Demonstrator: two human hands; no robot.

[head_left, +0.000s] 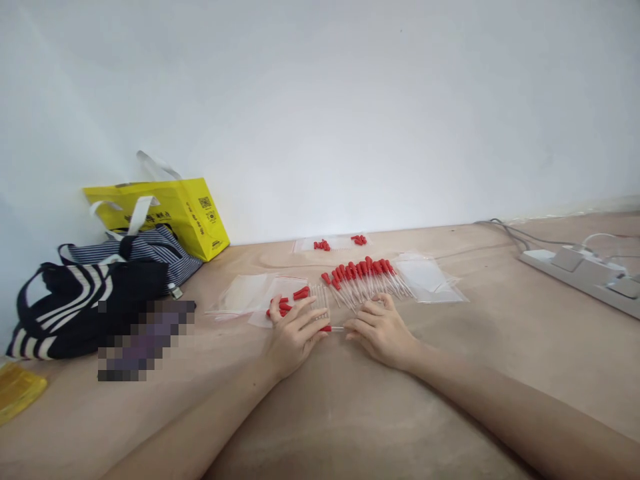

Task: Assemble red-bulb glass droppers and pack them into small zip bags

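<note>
Between my two hands lies a dropper (337,329), a clear thin tube with a red rubber bulb at its left end. My left hand (296,333) pinches the bulb end, while the fingers of my right hand (380,331) close on the tube's other end. Loose red rubber bulbs (301,293) and a row of bare clear tubes (319,297) lie just beyond my left hand, which partly covers them. Past my right hand, several droppers with red bulbs (367,270) are spread in a fan, bulbs toward the wall.
Clear plastic bags (430,279) lie to the right, with more bags (237,295) at left. Near the wall sits a bag of red bulbs and tubes (343,244). A yellow bag (200,220) and black striped bag (90,300) stand left; a power strip (580,273) lies right.
</note>
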